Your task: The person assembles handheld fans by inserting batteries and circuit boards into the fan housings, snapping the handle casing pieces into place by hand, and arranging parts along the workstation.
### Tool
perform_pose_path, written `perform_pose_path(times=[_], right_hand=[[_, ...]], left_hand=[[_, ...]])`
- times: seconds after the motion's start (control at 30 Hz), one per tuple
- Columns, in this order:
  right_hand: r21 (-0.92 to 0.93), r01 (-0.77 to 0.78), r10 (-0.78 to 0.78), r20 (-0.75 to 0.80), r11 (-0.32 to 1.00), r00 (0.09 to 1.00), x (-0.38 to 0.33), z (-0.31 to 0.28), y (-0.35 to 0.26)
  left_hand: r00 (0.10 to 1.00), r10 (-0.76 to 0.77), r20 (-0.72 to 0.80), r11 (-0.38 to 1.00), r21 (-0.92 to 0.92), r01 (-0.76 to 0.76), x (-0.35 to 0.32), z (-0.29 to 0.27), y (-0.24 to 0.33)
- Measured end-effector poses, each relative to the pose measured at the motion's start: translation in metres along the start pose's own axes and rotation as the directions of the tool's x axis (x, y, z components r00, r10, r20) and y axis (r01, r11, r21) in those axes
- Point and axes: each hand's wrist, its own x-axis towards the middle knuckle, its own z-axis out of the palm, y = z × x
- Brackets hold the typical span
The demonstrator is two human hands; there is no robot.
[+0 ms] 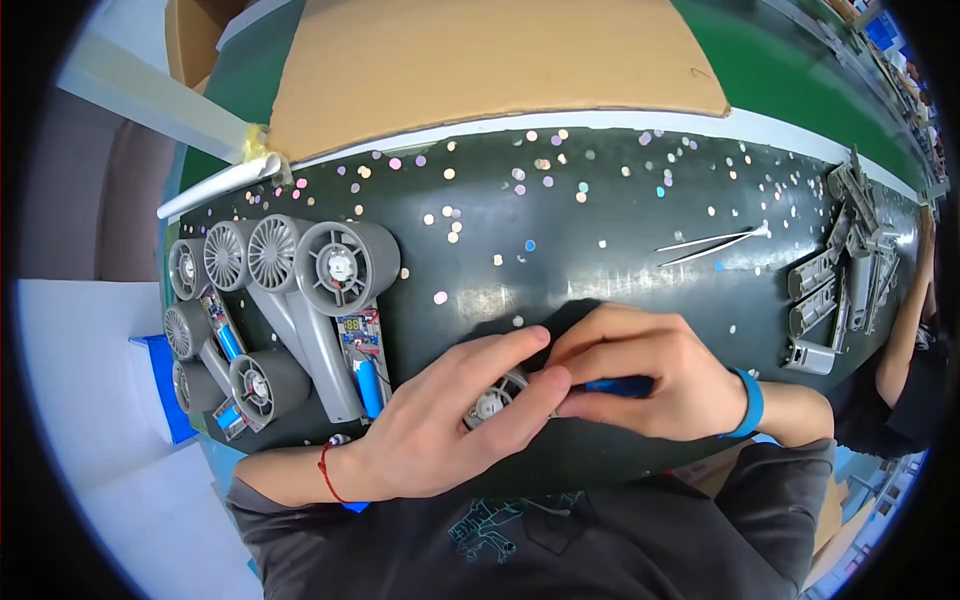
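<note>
Close to my body, my left hand [435, 420] is wrapped round a small grey fan [488, 408]. Part of its round housing and pale motor hub shows between thumb and fingers; the rest is covered. Against the fan's right side, my right hand [655, 375] has its thumb and fingers pinched together. A dark blue piece [622, 386], perhaps a battery, shows under those fingers. I cannot make out whether it is joined to the fan or what the fingertips grip.
Several grey handheld fans [345, 268] lie at the left, some with blue batteries [368, 388] exposed. Metal tweezers [712, 243] rest at the right, before piled grey shells [812, 308]. Cardboard [500, 60] lies beyond the dot-strewn dark mat [600, 270]. Another person's arm [905, 320] is at far right.
</note>
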Motion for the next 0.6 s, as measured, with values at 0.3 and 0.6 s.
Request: perform_pose_path(times=[0.3, 0.6], right_hand=[[0.059, -0.048, 0.05, -0.036, 0.997, 0.998, -0.005, 0.004, 0.001], [0.002, 0.086, -0.086, -0.058, 0.996, 0.995, -0.006, 0.007, 0.009]], left_hand=[[0.998, 0.037, 0.055, 0.998, -0.061, -0.034, 0.004, -0.003, -0.009], [0.996, 0.081, 0.041, 0.995, -0.057, -0.079, -0.004, -0.001, -0.011]])
